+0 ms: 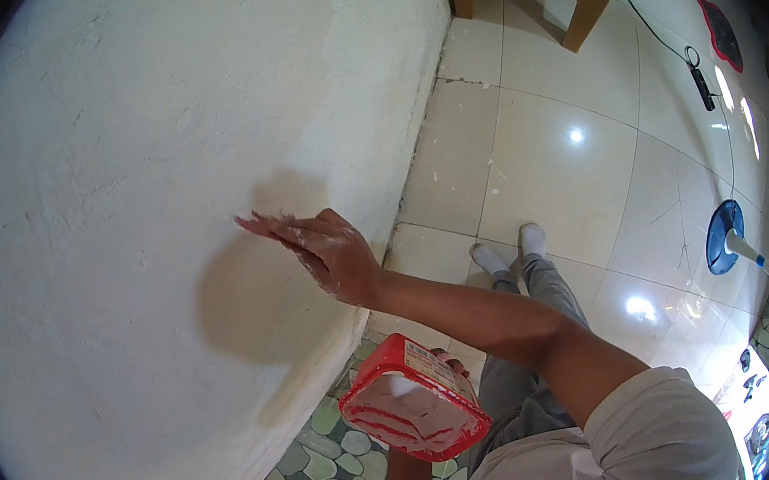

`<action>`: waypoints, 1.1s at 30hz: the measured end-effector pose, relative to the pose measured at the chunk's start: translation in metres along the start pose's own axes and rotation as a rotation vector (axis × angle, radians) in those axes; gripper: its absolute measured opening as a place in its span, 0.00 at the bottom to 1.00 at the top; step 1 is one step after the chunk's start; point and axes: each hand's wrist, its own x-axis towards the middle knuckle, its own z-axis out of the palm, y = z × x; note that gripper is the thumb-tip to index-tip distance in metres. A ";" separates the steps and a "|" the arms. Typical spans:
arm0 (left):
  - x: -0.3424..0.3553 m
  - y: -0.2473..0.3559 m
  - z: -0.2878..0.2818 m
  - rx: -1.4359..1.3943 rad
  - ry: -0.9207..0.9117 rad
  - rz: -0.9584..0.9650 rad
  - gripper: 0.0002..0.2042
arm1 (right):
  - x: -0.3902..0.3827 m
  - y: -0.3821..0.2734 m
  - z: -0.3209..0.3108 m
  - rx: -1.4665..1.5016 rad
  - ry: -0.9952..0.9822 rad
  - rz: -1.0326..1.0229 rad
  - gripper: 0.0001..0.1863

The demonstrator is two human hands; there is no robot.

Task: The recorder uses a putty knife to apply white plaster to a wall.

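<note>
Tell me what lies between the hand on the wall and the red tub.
In the head view, nothing stands between the right hand and the red tub, only bare white wall and a strip of pebble-patterned mat below.

pale sleeve point(652, 423), grey trousers point(543, 317), white socks point(509, 250)

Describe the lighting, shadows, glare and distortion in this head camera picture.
Head view: bright, even light on the white wall; the right hand throws a soft, dark shadow on the wall just below and left of it. Round glare spots shine on the glossy floor tiles. Fisheye bends the wall base and tile joints, and the corners go black. The left hand, mostly hidden, holds the red tub, which looks sharp.
</note>
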 end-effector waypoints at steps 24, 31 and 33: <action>-0.016 -0.015 0.012 -0.076 0.013 -0.013 0.36 | 0.076 0.004 0.027 -0.125 0.244 0.143 0.24; -0.009 -0.015 0.025 -0.107 -0.049 -0.091 0.42 | 0.046 -0.035 0.002 0.032 0.039 0.032 0.21; -0.007 -0.012 0.030 -0.135 -0.075 -0.113 0.45 | 0.045 -0.031 -0.010 0.011 -0.040 -0.057 0.21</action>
